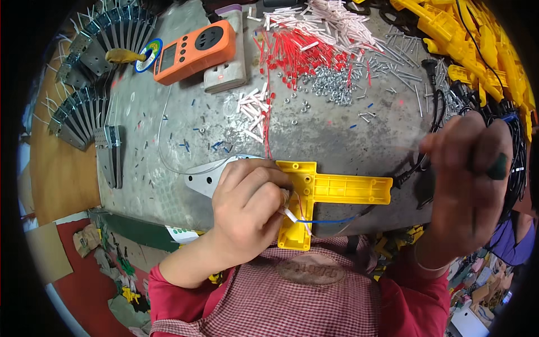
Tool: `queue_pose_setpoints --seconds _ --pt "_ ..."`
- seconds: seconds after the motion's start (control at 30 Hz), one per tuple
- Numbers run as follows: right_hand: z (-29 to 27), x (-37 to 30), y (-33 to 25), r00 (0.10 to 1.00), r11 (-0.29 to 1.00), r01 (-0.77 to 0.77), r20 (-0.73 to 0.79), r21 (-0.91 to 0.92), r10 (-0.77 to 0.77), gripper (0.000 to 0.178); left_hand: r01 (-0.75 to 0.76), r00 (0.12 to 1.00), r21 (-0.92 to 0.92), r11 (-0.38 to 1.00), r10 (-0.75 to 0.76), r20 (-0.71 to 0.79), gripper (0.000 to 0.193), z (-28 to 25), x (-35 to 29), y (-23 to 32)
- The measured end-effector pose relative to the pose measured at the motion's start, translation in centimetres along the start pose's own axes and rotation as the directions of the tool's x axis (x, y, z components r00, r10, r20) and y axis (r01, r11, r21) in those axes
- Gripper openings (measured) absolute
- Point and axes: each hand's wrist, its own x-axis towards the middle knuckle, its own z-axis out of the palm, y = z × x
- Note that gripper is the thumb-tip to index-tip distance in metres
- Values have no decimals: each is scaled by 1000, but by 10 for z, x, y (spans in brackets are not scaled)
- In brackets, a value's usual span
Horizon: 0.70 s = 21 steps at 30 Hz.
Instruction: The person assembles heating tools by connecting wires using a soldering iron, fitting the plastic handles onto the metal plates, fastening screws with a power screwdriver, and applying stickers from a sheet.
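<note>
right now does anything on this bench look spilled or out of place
Yes, mildly: small blue scraps lie strewn over the grey bench, like dropped offcuts, and a few nuts sit apart from their silver heap. Nothing on the yellow casing by the left hand looks plainly broken.

Can slip across the middle of the grey table (337,150), between the nut pile (337,84) and the yellow casing (353,189). Can pass at left too, between the metal pieces (108,160) and the thin curved wire (159,137). Bumps at the top into the orange meter (193,62), red bits (295,59) and white tubes (331,19). Gets stuck at right on black cords (515,157), yellow parts (443,28) and the raised right hand (471,163). Meets the left hand (247,202) low down, at the casing's left.
</note>
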Motion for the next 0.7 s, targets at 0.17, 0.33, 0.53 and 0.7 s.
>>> queue_pose_setpoints --seconds 0.17,0.33,0.53,0.7 --pt "12 -5 13 977 893 -165 194 418 89 35 -108 974 -19 994 110 197 22 -23 6 6" --pt "23 -3 23 965 861 -219 235 459 120 43 -49 850 -32 998 58 523 15 -44 46 9" --pt "25 -9 34 965 802 -254 85 541 248 43 275 663 -500 822 214 717 16 -37 72 -35" --pt "1 -28 -10 959 973 63 258 224 -121 34 -21 797 -293 956 193 573 24 -28 68 -24"
